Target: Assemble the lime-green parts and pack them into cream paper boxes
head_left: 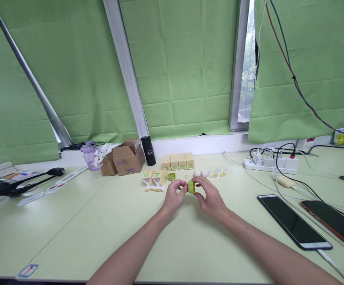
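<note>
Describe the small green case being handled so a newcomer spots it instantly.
On the pale green table, in front of the row of four cream boxes, the left hand and right hand meet. Between their fingertips sits the small round green plastic case, the only lifted item.

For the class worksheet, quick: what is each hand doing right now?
Left hand: fingers pinched at the green case.
Right hand: closed on the green case.

Lying open near the edge: bare table [101, 229]. Crowding the far side: small boxes [178, 162], cardboard box [127, 158], black bottle [148, 150]. Blocking the right: two phones [293, 221], power strip [269, 164], trailing cables [302, 186].
</note>
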Available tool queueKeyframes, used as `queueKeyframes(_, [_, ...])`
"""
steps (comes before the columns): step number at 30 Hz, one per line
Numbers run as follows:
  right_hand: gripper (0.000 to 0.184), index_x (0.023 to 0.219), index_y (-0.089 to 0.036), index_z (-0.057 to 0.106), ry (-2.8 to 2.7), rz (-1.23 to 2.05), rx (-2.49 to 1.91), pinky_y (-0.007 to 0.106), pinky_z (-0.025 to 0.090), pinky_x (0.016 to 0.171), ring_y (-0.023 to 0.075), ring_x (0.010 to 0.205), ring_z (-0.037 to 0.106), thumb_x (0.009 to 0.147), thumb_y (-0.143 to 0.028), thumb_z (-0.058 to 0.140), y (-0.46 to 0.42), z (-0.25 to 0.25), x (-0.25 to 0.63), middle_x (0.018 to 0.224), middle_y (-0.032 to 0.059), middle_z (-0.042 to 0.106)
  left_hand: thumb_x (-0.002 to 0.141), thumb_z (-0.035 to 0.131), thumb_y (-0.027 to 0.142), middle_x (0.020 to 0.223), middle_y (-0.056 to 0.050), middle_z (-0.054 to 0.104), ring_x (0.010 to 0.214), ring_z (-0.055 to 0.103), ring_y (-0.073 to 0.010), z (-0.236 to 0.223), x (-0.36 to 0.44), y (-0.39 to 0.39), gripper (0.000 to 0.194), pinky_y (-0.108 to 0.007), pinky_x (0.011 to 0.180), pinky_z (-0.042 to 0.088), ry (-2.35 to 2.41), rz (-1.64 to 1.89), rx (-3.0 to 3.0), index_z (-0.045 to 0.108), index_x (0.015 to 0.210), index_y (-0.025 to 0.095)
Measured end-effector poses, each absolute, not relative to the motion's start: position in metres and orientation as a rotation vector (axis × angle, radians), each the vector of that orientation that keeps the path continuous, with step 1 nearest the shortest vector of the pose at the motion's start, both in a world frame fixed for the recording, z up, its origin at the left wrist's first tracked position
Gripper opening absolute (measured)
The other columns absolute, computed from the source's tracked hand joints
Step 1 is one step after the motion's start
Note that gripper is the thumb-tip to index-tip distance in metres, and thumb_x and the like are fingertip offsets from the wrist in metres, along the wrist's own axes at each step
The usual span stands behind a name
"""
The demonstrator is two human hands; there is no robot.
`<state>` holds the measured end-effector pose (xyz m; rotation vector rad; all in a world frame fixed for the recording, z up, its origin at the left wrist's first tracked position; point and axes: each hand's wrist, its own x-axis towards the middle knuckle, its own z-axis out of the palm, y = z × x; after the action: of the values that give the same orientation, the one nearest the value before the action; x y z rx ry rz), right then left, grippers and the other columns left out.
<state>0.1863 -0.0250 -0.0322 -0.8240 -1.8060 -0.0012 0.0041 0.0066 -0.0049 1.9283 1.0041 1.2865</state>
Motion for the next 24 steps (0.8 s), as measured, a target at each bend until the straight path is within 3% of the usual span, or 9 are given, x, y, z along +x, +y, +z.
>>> queueKeyframes(24, [0.050,0.135,-0.028,0.054,-1.772,0.058,-0.830,0.047,0.065,0.091,0.0275,0.115,0.067,0.089,-0.006,0.054,-0.0256,-0.0296,0.1867,0.126,0.0107,0.068,0.089,0.064,0.035,0.084,-0.006,0.072,0.091,0.064,-0.0229,-0.0055,0.0029,0.0079,0.019,-0.035,0.083,0.048,1.026,1.322,1.913,0.070,0.079,0.020])
